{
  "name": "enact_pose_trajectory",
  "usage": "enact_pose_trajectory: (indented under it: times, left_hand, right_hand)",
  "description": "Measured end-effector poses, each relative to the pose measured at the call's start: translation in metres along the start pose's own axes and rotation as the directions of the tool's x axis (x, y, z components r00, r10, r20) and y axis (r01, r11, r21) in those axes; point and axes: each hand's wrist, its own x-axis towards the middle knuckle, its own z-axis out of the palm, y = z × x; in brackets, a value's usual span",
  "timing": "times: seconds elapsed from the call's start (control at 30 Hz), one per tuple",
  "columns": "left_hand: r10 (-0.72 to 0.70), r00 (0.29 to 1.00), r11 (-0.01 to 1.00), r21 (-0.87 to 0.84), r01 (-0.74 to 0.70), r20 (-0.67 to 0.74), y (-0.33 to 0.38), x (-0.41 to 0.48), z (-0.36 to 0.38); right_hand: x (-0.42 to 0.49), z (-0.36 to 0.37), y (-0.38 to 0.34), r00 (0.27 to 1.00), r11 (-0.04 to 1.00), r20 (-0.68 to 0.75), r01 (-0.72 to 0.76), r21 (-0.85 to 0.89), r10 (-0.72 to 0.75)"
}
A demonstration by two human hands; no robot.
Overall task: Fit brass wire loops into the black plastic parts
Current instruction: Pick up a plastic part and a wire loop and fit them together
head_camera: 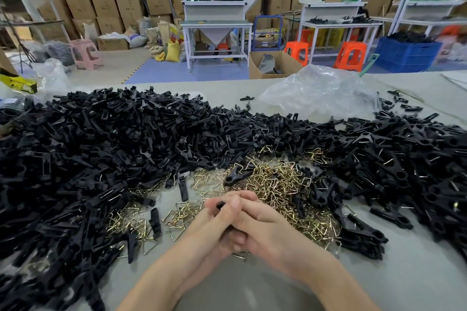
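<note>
My left hand (212,227) and my right hand (262,225) are pressed together at the near middle of the table, fingers wrapped around one black plastic part (220,205); only its tip shows between my fingers. A bit of brass wire loop (240,255) pokes out under my hands. Loose brass wire loops (275,184) lie heaped just beyond and beside my hands. A big pile of black plastic parts (101,149) fills the left. On the right, another pile of black parts (404,159) has wire showing in many of them.
The grey table (252,285) runs to a far edge, where a crumpled clear plastic bag (321,88) lies at the back right. Beyond it are white workbenches (216,24), orange stools (350,54), a blue crate (406,54) and stacked cardboard boxes (106,0).
</note>
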Motion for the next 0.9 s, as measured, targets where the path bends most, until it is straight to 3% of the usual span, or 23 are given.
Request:
enact_pose_trajectory:
  times: [0.13, 0.4, 0.53, 0.9]
  left_hand:
    - [-0.024, 0.998, 1.0, -0.018, 0.025, 0.06, 0.004, -0.002, -0.002]
    - [0.006, 0.998, 0.995, 0.102, 0.001, -0.066, 0.001, 0.002, 0.005]
    - [0.024, 0.995, 0.99, 0.139, -0.01, -0.102, -0.001, 0.003, 0.007]
    - [0.033, 0.994, 0.986, 0.167, -0.016, -0.101, -0.001, 0.003, 0.007]
  right_hand:
    - [-0.003, 0.003, -0.005, 1.0, 0.998, -0.008, -0.017, -0.068, 0.016]
    - [0.002, 0.019, -0.007, 0.992, 0.996, -0.115, -0.056, -0.066, 0.048]
    - [0.001, 0.022, -0.001, 0.964, 0.918, -0.226, 0.045, -0.394, -0.144]
    - [0.003, 0.026, 0.001, 0.923, 0.916, -0.29, 0.131, -0.378, -0.252]
